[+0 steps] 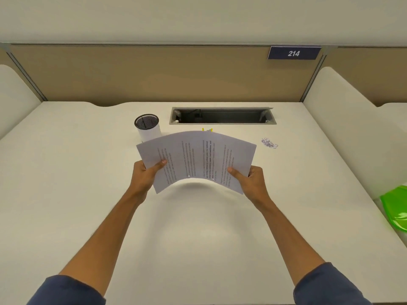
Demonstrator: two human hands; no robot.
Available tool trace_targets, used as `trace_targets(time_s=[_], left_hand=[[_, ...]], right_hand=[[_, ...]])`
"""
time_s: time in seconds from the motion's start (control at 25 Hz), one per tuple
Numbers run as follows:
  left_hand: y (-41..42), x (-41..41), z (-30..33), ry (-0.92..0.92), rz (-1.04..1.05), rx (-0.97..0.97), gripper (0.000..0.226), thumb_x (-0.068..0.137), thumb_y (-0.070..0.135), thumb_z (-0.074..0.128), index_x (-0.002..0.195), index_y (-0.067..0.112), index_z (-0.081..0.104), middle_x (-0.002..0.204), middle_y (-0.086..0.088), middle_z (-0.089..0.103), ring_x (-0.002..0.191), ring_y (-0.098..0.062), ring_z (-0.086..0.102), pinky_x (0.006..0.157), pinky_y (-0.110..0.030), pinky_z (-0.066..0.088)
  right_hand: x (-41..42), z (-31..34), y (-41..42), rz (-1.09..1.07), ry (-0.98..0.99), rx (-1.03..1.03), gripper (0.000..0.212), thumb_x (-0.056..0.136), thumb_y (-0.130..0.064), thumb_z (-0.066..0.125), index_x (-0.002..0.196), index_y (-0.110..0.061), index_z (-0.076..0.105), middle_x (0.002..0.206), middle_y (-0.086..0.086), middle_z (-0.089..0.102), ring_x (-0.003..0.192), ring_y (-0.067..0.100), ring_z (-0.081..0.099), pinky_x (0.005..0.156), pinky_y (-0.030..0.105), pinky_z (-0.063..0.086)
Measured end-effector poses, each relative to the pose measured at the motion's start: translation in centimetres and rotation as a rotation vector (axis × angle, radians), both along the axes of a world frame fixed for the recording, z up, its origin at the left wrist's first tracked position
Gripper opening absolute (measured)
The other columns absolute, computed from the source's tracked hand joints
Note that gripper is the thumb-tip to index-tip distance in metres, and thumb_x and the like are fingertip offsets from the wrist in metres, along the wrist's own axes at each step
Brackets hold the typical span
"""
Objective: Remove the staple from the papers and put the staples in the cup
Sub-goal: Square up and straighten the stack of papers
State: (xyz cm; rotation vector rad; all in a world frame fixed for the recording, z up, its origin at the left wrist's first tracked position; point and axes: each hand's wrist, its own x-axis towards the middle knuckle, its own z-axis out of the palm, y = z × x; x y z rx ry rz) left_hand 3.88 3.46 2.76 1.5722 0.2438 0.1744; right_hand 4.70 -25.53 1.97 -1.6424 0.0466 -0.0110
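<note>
Left hand (146,175) and right hand (250,180) each gripping a side edge of the papers (196,158), thumbs on top, sheets bowed up above the desk (198,227). Two glints, probably staples (189,176), still in the near edge between the thumbs. Beyond the left hand, cup (147,126); contents unreadable. Removal apparently not begun.

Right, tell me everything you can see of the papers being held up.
The papers are white printed sheets, held above the desk and bowed upward in an arch, with the middle raised and the side edges lower. Lines of text run across them, too blurred to read. The left hand grips the left edge and the right hand the right edge, thumbs on top. Two small bright glints near the front edge may be staples. The far edge partly hides the cup and something yellow.
</note>
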Motion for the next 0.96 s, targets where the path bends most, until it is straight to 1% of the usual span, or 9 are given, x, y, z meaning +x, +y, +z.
trace_targets(time_s=[0.16, 0.28, 0.36, 0.48, 0.56, 0.68, 0.8, 0.88, 0.96], left_hand=[[-0.7, -1.6, -2.1, 0.076, -0.001, 0.009, 0.028, 0.089, 0.016, 0.069, 0.117, 0.016, 0.064, 0.107, 0.004, 0.071, 0.1, -0.023, 0.067, 0.088, -0.04, 0.055], [-0.9, -1.9, -1.7, 0.044, 0.011, 0.001, 0.026, 0.088, 0.02, 0.071, 0.113, 0.02, 0.064, 0.103, 0.007, 0.07, 0.094, -0.021, 0.067, 0.083, -0.036, 0.056], [-0.8, -1.8, -1.5, 0.029, 0.004, 0.0, 0.029, 0.084, 0.026, 0.072, 0.112, 0.024, 0.064, 0.103, 0.007, 0.07, 0.092, -0.021, 0.066, 0.079, -0.033, 0.056], [-1.0, -1.9, -2.3, 0.05, -0.026, 0.026, 0.033, 0.086, 0.023, 0.073, 0.118, 0.02, 0.064, 0.107, 0.006, 0.069, 0.098, -0.021, 0.066, 0.082, -0.033, 0.056], [-1.2, -1.9, -2.8, 0.049, -0.01, 0.027, 0.032, 0.09, 0.019, 0.069, 0.121, 0.018, 0.063, 0.109, 0.007, 0.069, 0.101, -0.02, 0.065, 0.081, -0.028, 0.054], [-1.3, -1.7, -2.7, 0.051, 0.01, -0.002, 0.028, 0.091, 0.02, 0.067, 0.118, 0.018, 0.064, 0.106, 0.007, 0.07, 0.097, -0.021, 0.067, 0.077, -0.029, 0.055], [-1.7, -1.8, -2.4, 0.048, 0.024, -0.008, 0.027, 0.092, 0.019, 0.065, 0.119, 0.016, 0.063, 0.104, 0.007, 0.07, 0.094, -0.019, 0.067, 0.073, -0.026, 0.057], [-1.6, -1.7, -1.7, 0.019, 0.047, 0.017, 0.02, 0.093, 0.019, 0.063, 0.113, 0.018, 0.064, 0.1, 0.007, 0.07, 0.091, -0.017, 0.067, 0.068, -0.022, 0.057], [-1.1, -1.2, -0.5, -0.017, 0.029, 0.082, 0.011, 0.094, 0.021, 0.064, 0.104, 0.019, 0.067, 0.097, 0.006, 0.071, 0.089, -0.019, 0.067, 0.071, -0.026, 0.058]], right_hand=[[-1.0, -1.7, 0.4, -0.01, 0.065, 0.022, 0.032, 0.083, -0.016, 0.074, 0.113, -0.007, 0.067, 0.105, 0.003, 0.071, 0.087, 0.009, 0.07, 0.067, 0.017, 0.055], [-0.9, -1.5, 0.5, -0.071, 0.068, 0.085, 0.026, 0.084, -0.014, 0.072, 0.108, -0.006, 0.068, 0.097, 0.002, 0.072, 0.073, 0.001, 0.069, 0.061, 0.014, 0.052], [-0.8, -1.3, 0.5, -0.086, 0.06, 0.118, 0.023, 0.084, -0.012, 0.071, 0.106, -0.007, 0.068, 0.092, -0.003, 0.071, 0.07, -0.001, 0.069, 0.061, 0.013, 0.052], [-1.1, -1.6, 0.6, -0.051, 0.085, 0.115, 0.023, 0.083, -0.013, 0.073, 0.105, -0.012, 0.069, 0.092, -0.008, 0.071, 0.074, 0.0, 0.069, 0.063, 0.014, 0.053], [-1.1, -1.7, 0.6, -0.056, 0.105, 0.113, 0.024, 0.083, -0.014, 0.073, 0.106, -0.011, 0.069, 0.093, -0.008, 0.071, 0.078, 0.004, 0.069, 0.065, 0.015, 0.054], [-0.7, -1.5, 0.4, -0.076, 0.098, 0.119, 0.022, 0.084, -0.016, 0.072, 0.104, -0.009, 0.07, 0.093, -0.005, 0.072, 0.081, 0.012, 0.068, 0.066, 0.015, 0.054], [-0.9, -1.4, 0.4, -0.078, 0.093, 0.122, 0.021, 0.083, -0.015, 0.073, 0.103, -0.012, 0.069, 0.095, -0.006, 0.071, 0.084, 0.011, 0.067, 0.066, 0.014, 0.054], [-0.9, -0.4, 0.2, -0.094, 0.059, 0.109, 0.017, 0.081, -0.015, 0.075, 0.098, -0.015, 0.07, 0.092, -0.007, 0.072, 0.081, 0.013, 0.068, 0.066, 0.017, 0.055], [-0.3, 1.5, -0.3, -0.154, -0.032, 0.12, 0.021, 0.08, -0.014, 0.076, 0.099, -0.012, 0.071, 0.091, -0.002, 0.074, 0.078, 0.013, 0.07, 0.066, 0.02, 0.055]])
